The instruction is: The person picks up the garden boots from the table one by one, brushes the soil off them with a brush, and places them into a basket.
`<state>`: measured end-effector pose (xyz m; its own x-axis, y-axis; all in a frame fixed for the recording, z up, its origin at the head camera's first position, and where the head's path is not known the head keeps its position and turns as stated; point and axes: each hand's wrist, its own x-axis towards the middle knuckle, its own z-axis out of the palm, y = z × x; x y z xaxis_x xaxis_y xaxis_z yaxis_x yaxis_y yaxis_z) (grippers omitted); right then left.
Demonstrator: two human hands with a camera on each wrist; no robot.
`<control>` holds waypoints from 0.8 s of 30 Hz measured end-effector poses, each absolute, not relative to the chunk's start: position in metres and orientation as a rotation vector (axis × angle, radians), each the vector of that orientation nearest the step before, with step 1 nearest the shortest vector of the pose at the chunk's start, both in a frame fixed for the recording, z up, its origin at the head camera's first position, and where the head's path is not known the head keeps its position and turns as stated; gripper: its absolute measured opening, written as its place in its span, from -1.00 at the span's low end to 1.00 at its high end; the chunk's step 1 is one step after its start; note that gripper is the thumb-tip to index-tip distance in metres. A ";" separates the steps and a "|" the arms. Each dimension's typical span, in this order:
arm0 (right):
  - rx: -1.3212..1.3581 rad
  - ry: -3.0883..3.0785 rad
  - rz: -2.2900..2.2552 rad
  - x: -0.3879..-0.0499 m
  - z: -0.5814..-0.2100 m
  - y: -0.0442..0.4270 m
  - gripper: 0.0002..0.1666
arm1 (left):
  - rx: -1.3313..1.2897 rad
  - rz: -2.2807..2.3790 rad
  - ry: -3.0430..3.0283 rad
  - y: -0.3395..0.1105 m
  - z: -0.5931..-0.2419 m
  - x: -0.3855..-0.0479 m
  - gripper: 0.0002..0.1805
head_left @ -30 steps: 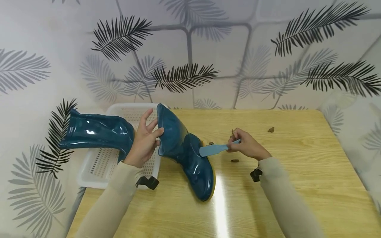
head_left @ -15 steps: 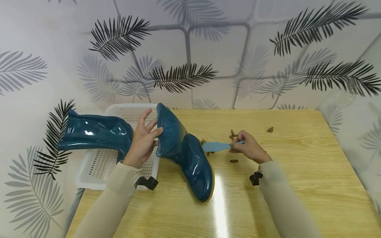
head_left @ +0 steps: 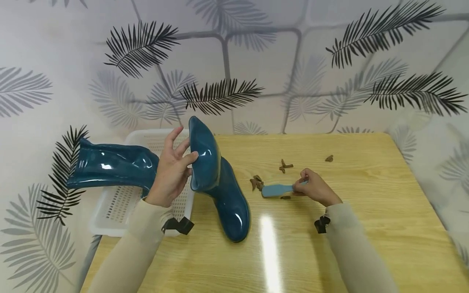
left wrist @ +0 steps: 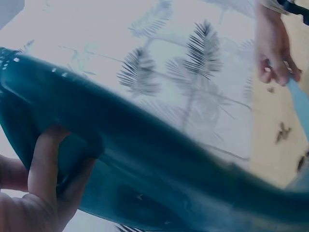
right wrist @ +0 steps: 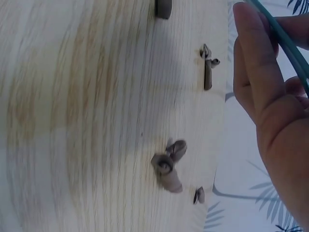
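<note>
A dark blue rubber boot (head_left: 231,205) is tilted over the wooden table, toe toward me. My left hand (head_left: 169,176) pinches the rim of its shaft, the thumb on the near face and some fingers spread behind. In the left wrist view, fingers press into the glossy boot wall (left wrist: 145,159). My right hand (head_left: 316,189) holds a light blue flat scraper (head_left: 275,191) by its narrow handle. The blade is apart from the boot, its tip beside a small cluster of brown curled bits (head_left: 258,182). The boot's sole is hidden in the head view.
A second blue boot (head_left: 111,165) lies sideways across a white perforated basket (head_left: 99,224) at the left. More brown pieces lie on the table (head_left: 366,228): a small group (head_left: 284,166) behind the scraper, and one bit (head_left: 329,158) farther right. A patterned wall borders the table's back edge.
The scraper has left the boot's sole edge and moved right and nearer to me. The boot has turned and shifted left, so its yellow sole edge no longer shows. More brown bits are visible.
</note>
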<state>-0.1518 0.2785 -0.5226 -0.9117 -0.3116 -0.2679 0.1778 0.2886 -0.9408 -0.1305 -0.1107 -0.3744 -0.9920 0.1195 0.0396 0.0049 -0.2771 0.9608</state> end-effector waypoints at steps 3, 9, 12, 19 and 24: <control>-0.110 2.167 -1.681 -0.149 -0.522 0.285 -0.66 | 0.206 2.518 1.795 -0.117 -0.359 -0.127 -0.14; -0.135 2.185 -1.695 -0.146 -0.521 0.295 -0.67 | 0.260 2.578 1.779 -0.137 -0.326 -0.126 -0.14; -0.128 2.194 -1.708 -0.143 -0.520 0.298 -0.64 | 0.265 2.584 1.799 -0.147 -0.311 -0.126 -0.13; -0.089 2.180 -1.791 -0.133 -0.517 0.309 -0.62 | 0.250 2.564 1.943 -0.171 -0.279 -0.131 -0.13; -0.071 2.174 -1.832 -0.126 -0.518 0.316 -0.62 | 0.182 2.503 2.094 -0.193 -0.262 -0.131 -0.09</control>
